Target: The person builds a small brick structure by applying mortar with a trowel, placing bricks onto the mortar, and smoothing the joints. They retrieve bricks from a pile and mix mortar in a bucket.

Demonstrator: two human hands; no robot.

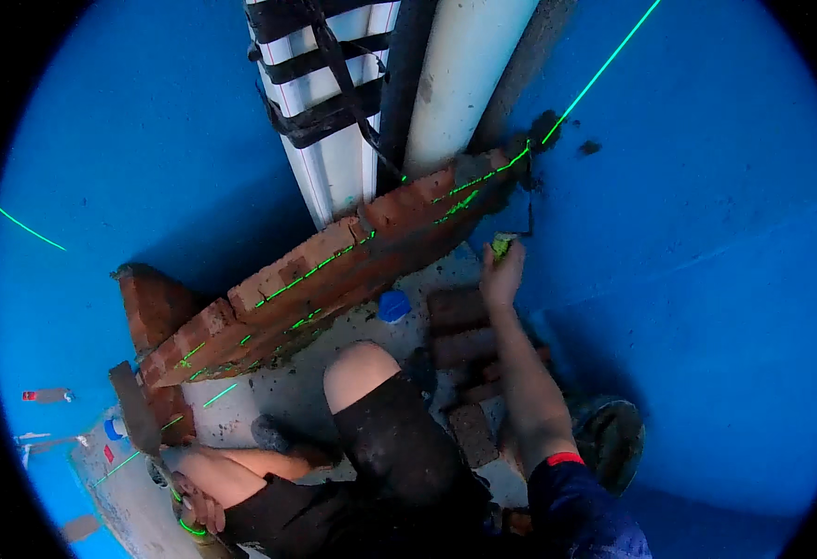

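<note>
My left hand is at the lower left beside my bent leg, its fingers wrapped round the handle of a trowel. The trowel's long, mortar-stained blade points up and away from me, near the low end of the brick wall. My right arm reaches forward, and my right hand grips a tool with a yellow-green handle. A thin, dark, bent edge of that tool shows close to the blue wall. The low red-brick wall runs diagonally in front of me; dark wet mortar covers its far right end.
White pipes, one pair wrapped with black tape and one thick pipe, rise behind the bricks. Loose bricks and a bucket are on the right. A blue cap sits on the floor. Green laser lines cross the walls and bricks.
</note>
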